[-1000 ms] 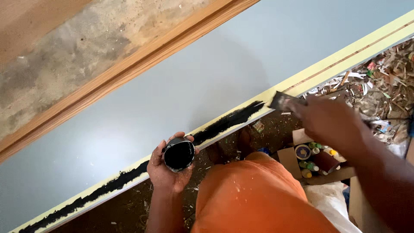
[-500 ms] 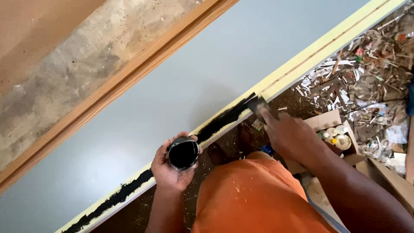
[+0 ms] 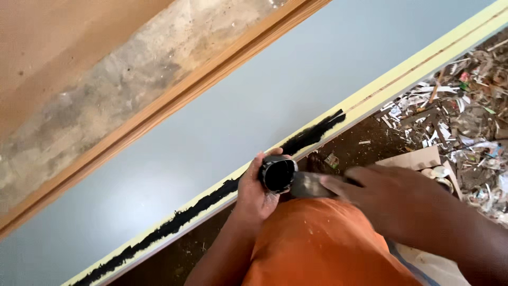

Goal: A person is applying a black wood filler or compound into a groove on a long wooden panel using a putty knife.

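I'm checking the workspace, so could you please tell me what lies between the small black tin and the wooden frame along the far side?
In the head view, only the bare grey panel separates the tin from the wooden frame.

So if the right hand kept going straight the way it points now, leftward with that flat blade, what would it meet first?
Most likely the small black can held in the left hand. The blade in the right hand points at the can's side, seemingly nearly touching; depth is unclear.
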